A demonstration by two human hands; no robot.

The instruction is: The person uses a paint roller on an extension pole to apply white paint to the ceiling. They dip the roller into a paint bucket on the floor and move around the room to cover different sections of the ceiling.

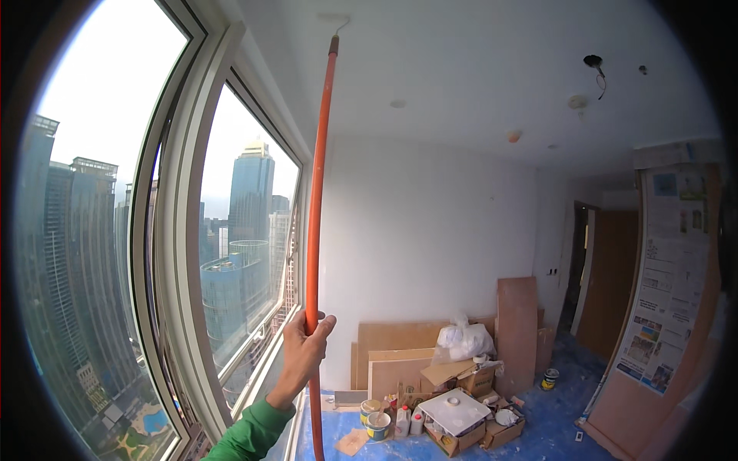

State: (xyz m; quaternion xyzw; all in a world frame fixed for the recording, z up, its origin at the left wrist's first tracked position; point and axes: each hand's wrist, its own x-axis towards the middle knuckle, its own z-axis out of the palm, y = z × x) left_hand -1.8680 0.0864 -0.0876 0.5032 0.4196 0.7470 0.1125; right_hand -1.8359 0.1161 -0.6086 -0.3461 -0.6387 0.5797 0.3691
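My left hand [302, 346], at the end of a green sleeve, is closed around a long orange pole [317, 200]. The pole stands nearly upright, its lower end running out of the picture's bottom edge. At its top, a paint roller [335, 18] on a bent wire frame is up against the white ceiling [453, 61]; its pale cover is hard to make out there. My right hand is not in view.
Tall windows [181, 230] run along the left, one sash tilted outward. Blue sheeting [346, 426] covers the floor. Paint buckets [377, 425], jugs [403, 421], cardboard boxes [477, 380] and boards [515, 330] lie by the far wall. Wires [599, 77] hang from the ceiling.
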